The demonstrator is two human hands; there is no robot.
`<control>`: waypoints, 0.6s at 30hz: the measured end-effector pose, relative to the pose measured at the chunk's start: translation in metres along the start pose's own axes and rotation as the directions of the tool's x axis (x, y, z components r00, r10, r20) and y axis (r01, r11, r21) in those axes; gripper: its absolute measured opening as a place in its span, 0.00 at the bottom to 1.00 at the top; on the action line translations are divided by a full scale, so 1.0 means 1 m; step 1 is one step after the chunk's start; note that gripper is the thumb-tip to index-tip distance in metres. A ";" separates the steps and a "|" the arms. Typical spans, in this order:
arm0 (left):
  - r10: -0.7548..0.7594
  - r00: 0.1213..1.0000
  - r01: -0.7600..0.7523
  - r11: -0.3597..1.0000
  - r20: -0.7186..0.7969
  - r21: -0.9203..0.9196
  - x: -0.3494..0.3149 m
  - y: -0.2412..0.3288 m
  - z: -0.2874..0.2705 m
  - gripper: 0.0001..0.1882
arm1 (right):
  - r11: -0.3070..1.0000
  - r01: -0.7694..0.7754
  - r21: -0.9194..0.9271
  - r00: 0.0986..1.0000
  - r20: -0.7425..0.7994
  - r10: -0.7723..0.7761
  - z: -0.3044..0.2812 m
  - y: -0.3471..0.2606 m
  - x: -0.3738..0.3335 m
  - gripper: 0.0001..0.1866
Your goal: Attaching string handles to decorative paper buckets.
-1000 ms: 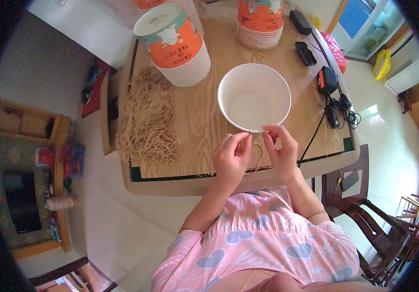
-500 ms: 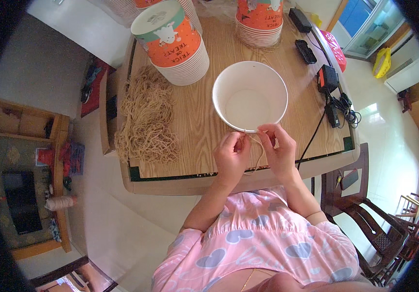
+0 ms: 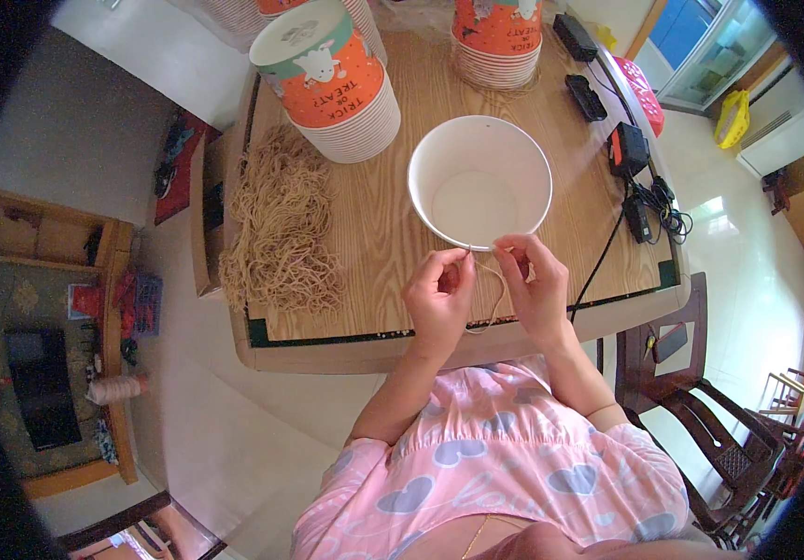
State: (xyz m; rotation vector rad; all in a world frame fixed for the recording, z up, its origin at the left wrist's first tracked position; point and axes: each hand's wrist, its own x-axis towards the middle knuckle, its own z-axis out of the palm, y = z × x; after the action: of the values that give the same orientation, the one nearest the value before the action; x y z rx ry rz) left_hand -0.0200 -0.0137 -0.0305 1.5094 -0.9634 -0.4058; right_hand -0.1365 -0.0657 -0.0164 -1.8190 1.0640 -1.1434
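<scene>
A white paper bucket (image 3: 479, 177) stands with its mouth up on the table in front of me, its inside bare. Both my hands meet at its near rim. My left hand (image 3: 439, 297) pinches a thin tan string (image 3: 497, 297) close to the rim, the thumb and index fingertips together. Just beside it, my right hand (image 3: 535, 282) is closed in a pinch at the rim, apparently on the same string. A loose loop of the string hangs between the hands toward the table edge. The fingertips partly hide how the string meets the rim.
A heap of cut tan strings (image 3: 282, 224) lies on the left of the wooden table (image 3: 374, 271). Behind it rises a stack of orange printed buckets (image 3: 332, 93), with another stack (image 3: 497, 47) at the back. Black adapters and cables (image 3: 640, 201) line the right side.
My left hand has shifted slightly left, and its pinch has come up a little at the rim. My right fingertips have risen a little too. The bucket has barely moved.
</scene>
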 end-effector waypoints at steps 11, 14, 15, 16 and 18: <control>0.024 1.000 -0.025 1.000 0.011 0.017 0.001 -0.011 0.002 0.04 | 1.000 -0.018 0.022 1.000 -0.011 0.018 -0.002 -0.002 -0.002 0.06; -0.036 0.998 0.040 0.996 0.052 -0.085 -0.002 -0.016 -0.001 0.06 | 0.995 0.085 0.053 0.973 -0.221 -0.071 0.001 0.012 -0.014 0.08; -0.036 0.998 0.041 0.996 0.050 -0.085 -0.002 -0.017 -0.002 0.06 | 0.994 0.065 0.083 0.976 -0.213 -0.046 0.000 0.014 -0.019 0.06; -0.080 0.994 0.087 0.991 0.074 -0.100 -0.001 -0.018 -0.003 0.06 | 0.994 0.065 0.084 0.976 -0.211 -0.046 0.002 0.019 -0.022 0.06; -0.125 0.987 0.137 0.984 0.103 -0.115 -0.001 -0.014 -0.003 0.07 | 0.998 0.043 0.035 0.998 -0.045 -0.041 0.005 0.032 -0.028 0.06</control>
State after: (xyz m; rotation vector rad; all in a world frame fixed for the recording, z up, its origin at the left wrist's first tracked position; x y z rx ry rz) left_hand -0.0137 -0.0117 -0.0430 1.4574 -0.8995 -0.6254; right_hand -0.1471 -0.0523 -0.0553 -1.8033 1.0281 -1.2257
